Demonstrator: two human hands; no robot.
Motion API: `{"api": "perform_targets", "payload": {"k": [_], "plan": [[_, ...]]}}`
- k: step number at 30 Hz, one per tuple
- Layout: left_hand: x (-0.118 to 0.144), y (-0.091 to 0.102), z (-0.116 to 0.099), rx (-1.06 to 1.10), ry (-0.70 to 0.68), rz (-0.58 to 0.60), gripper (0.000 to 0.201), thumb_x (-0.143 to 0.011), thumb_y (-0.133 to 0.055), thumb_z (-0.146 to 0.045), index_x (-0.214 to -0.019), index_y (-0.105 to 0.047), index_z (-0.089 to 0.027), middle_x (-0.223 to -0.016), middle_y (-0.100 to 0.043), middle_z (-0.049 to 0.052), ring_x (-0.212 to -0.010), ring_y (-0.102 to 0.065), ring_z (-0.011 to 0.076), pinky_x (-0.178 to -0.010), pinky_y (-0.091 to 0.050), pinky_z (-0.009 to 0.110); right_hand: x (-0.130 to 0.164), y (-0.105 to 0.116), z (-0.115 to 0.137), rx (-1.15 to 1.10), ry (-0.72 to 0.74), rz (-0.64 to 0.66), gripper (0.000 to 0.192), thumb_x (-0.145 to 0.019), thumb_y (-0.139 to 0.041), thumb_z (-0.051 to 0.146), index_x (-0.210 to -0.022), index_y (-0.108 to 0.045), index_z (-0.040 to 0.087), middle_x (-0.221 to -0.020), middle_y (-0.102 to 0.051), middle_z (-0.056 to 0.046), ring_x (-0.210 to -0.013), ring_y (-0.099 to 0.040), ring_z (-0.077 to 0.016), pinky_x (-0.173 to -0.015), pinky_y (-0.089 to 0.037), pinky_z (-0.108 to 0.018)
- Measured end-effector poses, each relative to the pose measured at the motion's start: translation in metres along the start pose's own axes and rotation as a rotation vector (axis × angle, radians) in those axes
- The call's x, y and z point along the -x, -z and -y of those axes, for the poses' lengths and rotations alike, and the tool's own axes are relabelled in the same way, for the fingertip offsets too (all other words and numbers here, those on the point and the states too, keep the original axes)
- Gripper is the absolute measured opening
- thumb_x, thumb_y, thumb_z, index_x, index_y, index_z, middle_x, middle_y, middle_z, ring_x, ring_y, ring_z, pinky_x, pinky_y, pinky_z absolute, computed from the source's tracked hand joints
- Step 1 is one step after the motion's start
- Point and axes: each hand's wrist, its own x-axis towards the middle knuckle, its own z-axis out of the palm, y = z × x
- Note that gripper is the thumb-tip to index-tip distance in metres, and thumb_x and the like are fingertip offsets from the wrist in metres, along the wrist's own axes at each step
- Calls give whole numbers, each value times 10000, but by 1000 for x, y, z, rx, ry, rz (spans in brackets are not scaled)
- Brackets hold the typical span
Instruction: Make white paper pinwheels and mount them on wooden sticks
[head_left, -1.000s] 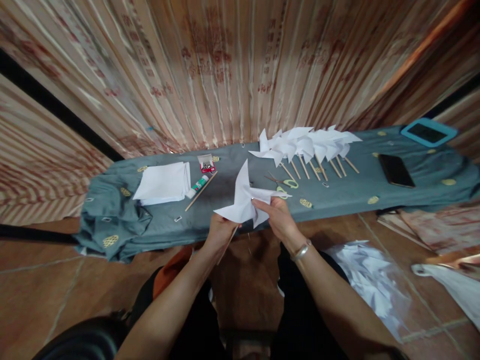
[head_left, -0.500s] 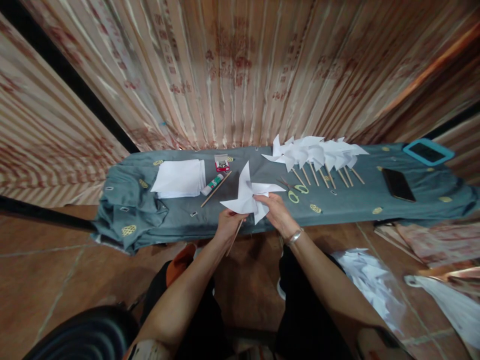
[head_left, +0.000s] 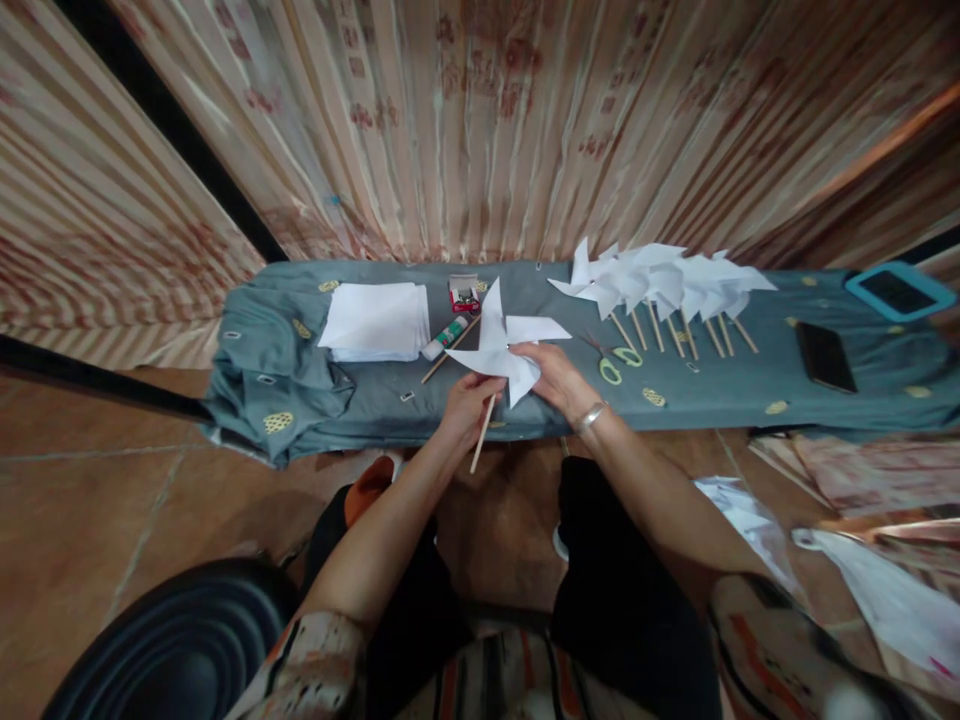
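My left hand grips the wooden stick of a white paper pinwheel, held over the front edge of a low bench covered in grey-green cloth. My right hand pinches the pinwheel's paper at its centre and lower right blade. A metal bracelet sits on my right wrist. The stick points down toward my lap.
On the cloth lie a stack of white paper squares, a glue stick, a loose wooden stick, a small red box of pins, green-handled scissors, a row of finished pinwheels, a black phone and a blue-cased tablet. A dark round stool stands at the lower left.
Both hands and the pinwheel rose slightly and drifted right in view as the camera tilted. The pinwheel's stick now shows fully below my left hand.
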Motion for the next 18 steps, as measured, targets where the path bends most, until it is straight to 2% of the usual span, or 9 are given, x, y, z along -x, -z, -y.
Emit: {"api": "perform_targets", "payload": {"k": [5,10,18], "plan": [[0,-2,0,87,40,92,153,-587,-763,-44,-693,-682,-120,-596,-640,-38,-486,-525,18,-517,-411,141,-7,0,2,42,-27,11,106,-631,-711,103,-671,-635,164,-632,-723,-16,-689,-688,-180,-655,-550,-263],[-2,-2,4,95,55,122,158,-619,-762,-43,-728,-673,-115,-615,-638,-33,-501,-539,20,-520,-425,134,-10,4,-2,74,16,14,139,-630,-753,138,-696,-632,156,-631,-720,-7,-688,-691,-177,-657,-541,-263],[2,-4,13,34,47,116,301,-520,-857,-133,-756,-670,-115,-658,-637,-25,-528,-541,44,-455,-393,155,-12,9,-4,153,-19,2,140,-595,-768,138,-664,-646,145,-592,-708,-13,-562,-652,-154,-535,-477,-245]]}}
